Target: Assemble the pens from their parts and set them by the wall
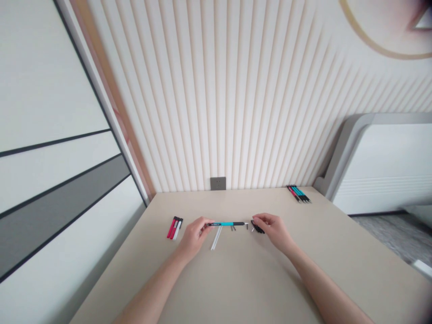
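My left hand (194, 235) is closed on the end of a teal and black pen (226, 223), holding it level just above the beige table (236, 279). My right hand (274, 228) pinches a small black pen part (257, 227) close to the pen's right tip. Below the pen lie a thin white refill tube (216, 237) and two tiny dark pieces (232, 228) on the table.
A small bundle of red, black and white pens (174, 227) lies left of my left hand. Several teal, red and black pens (299, 193) rest at the table's far right edge. A grey wall socket (218, 183) sits on the ribbed wall behind.
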`<state>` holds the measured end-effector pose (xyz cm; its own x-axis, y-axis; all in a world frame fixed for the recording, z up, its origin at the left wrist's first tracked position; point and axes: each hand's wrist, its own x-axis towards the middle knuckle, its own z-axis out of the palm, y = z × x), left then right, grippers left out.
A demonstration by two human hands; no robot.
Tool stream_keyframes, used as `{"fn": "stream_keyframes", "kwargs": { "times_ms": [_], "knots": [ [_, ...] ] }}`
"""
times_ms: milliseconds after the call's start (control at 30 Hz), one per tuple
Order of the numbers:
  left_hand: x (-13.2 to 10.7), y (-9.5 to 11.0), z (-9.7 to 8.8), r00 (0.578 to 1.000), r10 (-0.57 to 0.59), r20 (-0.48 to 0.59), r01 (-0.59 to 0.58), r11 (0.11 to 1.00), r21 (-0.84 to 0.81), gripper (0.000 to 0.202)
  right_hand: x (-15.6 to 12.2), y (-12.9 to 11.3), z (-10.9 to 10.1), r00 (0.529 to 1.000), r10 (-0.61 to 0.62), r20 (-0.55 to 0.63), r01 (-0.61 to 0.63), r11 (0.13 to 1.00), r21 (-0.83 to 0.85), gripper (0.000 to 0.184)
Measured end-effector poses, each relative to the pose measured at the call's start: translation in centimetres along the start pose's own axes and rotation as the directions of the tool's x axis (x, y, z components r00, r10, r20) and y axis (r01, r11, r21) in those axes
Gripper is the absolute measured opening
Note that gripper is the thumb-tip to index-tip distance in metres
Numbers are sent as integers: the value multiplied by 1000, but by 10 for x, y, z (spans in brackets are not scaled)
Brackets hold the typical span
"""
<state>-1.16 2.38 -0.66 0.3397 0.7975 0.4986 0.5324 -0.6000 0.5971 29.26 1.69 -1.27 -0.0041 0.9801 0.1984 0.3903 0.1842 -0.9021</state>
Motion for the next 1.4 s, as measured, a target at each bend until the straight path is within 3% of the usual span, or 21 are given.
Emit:
{"fn": "stream_keyframes", "kwargs": {
  "times_ms": [333, 767, 1067, 1400],
  "knots": [
    [0, 0, 0, 1000, -5, 13, 5, 1000, 10, 12, -8, -7, 10, 993, -20, 115, 8, 995, 98, 38],
    [1, 0, 0, 1000, -5, -10, 5, 1000, 18, 10, -4, 0, 10, 998, 23, 57, -33, 984, 177, 44],
    [0, 2, -1, 999, 5, 32, -5, 1000, 5, 10, -10, -8, 16, 989, 0, 146, -31, 978, 206, 42],
    [1, 1, 2, 997, 42, 58, -42, 999, 5, 10, -14, -18, 18, 986, -20, 165, -25, 963, 267, 45]
  ]
}}
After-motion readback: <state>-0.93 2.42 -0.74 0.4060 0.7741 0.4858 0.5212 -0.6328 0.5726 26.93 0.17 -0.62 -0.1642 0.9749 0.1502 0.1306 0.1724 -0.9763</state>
